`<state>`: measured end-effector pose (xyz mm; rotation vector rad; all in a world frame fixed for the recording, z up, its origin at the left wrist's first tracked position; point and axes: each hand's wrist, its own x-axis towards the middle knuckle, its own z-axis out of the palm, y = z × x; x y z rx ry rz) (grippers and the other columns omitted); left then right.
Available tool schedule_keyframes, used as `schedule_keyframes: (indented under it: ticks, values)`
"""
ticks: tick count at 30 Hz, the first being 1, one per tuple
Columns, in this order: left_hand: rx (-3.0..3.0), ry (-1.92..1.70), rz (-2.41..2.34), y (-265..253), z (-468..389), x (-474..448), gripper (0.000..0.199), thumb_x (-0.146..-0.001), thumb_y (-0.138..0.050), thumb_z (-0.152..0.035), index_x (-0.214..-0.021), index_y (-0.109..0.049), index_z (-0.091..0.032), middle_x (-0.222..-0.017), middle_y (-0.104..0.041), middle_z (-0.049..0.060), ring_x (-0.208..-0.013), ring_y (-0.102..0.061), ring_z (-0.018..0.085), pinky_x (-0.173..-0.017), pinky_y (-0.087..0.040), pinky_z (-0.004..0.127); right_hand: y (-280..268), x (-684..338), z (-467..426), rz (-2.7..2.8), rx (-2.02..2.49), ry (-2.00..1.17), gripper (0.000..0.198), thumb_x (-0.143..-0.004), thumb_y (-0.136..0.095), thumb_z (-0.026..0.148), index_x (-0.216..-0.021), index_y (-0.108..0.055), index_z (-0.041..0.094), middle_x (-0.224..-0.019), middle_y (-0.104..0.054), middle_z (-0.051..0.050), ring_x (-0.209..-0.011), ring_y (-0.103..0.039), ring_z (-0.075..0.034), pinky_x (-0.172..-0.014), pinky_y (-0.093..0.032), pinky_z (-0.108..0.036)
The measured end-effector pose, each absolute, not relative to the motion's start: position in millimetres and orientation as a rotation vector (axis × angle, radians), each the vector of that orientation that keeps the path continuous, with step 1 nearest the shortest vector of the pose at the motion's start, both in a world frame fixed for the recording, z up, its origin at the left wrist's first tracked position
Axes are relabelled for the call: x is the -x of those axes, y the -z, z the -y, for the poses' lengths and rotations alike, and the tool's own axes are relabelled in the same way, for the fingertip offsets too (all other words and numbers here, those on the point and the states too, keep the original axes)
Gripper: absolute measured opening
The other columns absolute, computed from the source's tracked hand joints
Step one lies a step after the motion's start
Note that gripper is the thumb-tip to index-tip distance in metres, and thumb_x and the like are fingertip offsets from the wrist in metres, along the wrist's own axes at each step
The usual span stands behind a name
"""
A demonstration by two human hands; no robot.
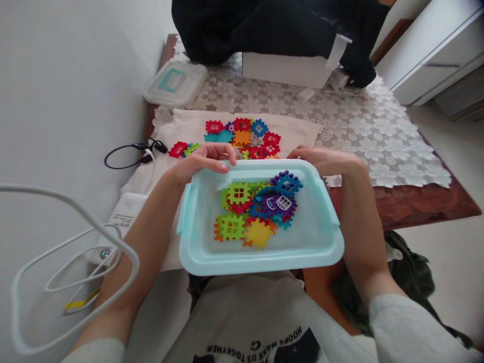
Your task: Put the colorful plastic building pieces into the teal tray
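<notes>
A light-blue plastic bin (317, 234) sits close to my body, tilted toward me. Inside lie several toothed plastic building tiles (232, 227) in green, yellow, orange, purple and blue. My left hand (209, 160) is at the bin's far left rim, thumb and fingers apart, with nothing visible between them. Beyond the far right rim is my right hand (319, 159); its fingers point inward and the rim partly hides them, so their grip is unclear. Just past the bin, a pile of similar tiles (242, 137) lies on a pale cloth (298, 130), its near part covered by the bin and hands.
A clear lid with a teal handle (176, 83) rests at the back left. Black earphones (141, 151) and a white device (126, 209) with looping cable (75, 204) are at left. Behind stands a white box (283, 69) under black fabric (264, 30). A dark bag (408, 267) is at lower right.
</notes>
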<state>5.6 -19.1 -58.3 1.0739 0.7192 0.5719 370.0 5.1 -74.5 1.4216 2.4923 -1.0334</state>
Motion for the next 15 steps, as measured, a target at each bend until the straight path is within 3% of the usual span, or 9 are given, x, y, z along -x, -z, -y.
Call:
schedule_keyframes:
  ticks: [7, 12, 15]
  values:
    - [-1.08, -0.577, -0.693, 56.8, 18.1, -6.9, 0.026, -0.062, -0.094, -0.014, -0.08, -0.076, -0.016, -0.066, -0.069, -0.003, -0.051, -0.061, 0.008, -0.047, -0.047, 0.015, 80.9, -375.5, -8.2, -2.551, -1.449, 1.061, 0.039, -0.08, -0.078, 0.042, -0.116, -0.081, 0.027, -0.125, -0.076, -0.009, -0.109, -0.073, -0.032, -0.099, -0.061, -0.042]
    - [-1.1, -0.606, -0.693, 57.5, 17.8, -7.9, 0.025, -0.058, -0.093, -0.013, -0.076, -0.076, -0.015, -0.068, -0.07, -0.001, -0.053, -0.06, 0.008, -0.049, -0.047, 0.015, 74.0, -381.6, -4.2, -2.532, -1.564, 1.093, 0.056, -0.095, -0.06, 0.068, -0.122, -0.08, 0.024, -0.126, -0.076, -0.012, -0.113, -0.073, -0.034, -0.101, -0.061, -0.046]
    - [-1.108, -0.595, -0.708, 60.8, 16.9, -6.3, 0.025, -0.059, -0.093, -0.014, -0.078, -0.077, -0.015, -0.074, -0.074, 0.001, -0.059, -0.063, 0.01, -0.053, -0.048, 0.016, 72.0, -395.2, 14.6, -2.599, -1.677, 1.115, 0.067, -0.099, -0.05, 0.078, -0.137, -0.074, 0.029, -0.144, -0.073, -0.01, -0.134, -0.067, -0.036, -0.119, -0.054, -0.05]
